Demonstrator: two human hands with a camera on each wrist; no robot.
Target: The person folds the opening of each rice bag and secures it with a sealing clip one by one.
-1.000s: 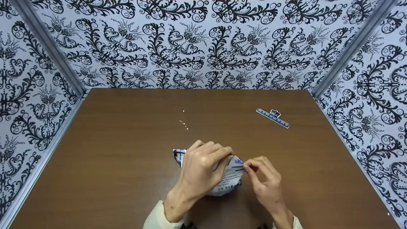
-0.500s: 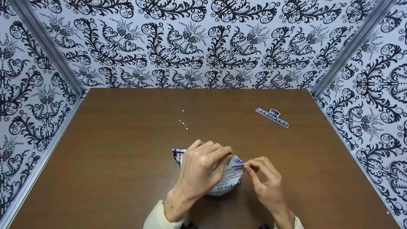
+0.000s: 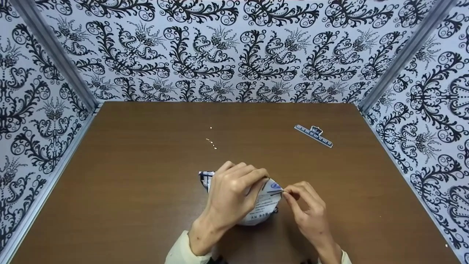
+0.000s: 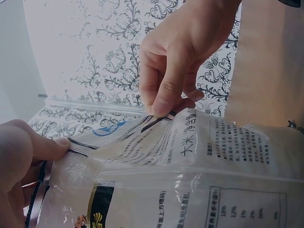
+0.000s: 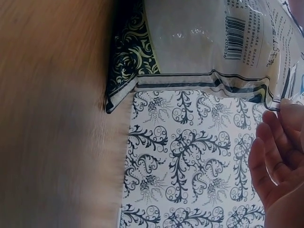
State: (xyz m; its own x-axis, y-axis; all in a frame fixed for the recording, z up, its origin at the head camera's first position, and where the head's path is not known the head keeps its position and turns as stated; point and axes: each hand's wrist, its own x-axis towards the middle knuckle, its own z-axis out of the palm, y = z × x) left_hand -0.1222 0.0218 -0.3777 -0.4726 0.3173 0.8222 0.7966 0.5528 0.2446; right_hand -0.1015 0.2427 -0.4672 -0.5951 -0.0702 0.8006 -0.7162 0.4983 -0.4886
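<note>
A clear printed plastic rice bag [image 3: 262,212] stands near the front of the table. My left hand [image 3: 234,194] grips its gathered top, covering much of the bag in the head view. In the left wrist view the left thumb presses on the film by the dark-edged upper part. To the right, my right hand [image 3: 307,209] pinches the bag's side edge between thumb and fingertips. That edge is drawn out to a point there. The right wrist view shows the bag [image 5: 190,42] with its barcode and dark-striped side seam, the right fingertips at the seam's upper end.
A long blue-and-white clip [image 3: 313,136] lies on the wooden table [image 3: 146,165] at the back right. Several small white grains [image 3: 211,142] are scattered behind the bag. Patterned walls [image 3: 220,51] enclose the table at the back and both sides.
The right hand has shifted very slightly to the right, still pinching the bag's edge. The left hand and the clip stay where they were.
</note>
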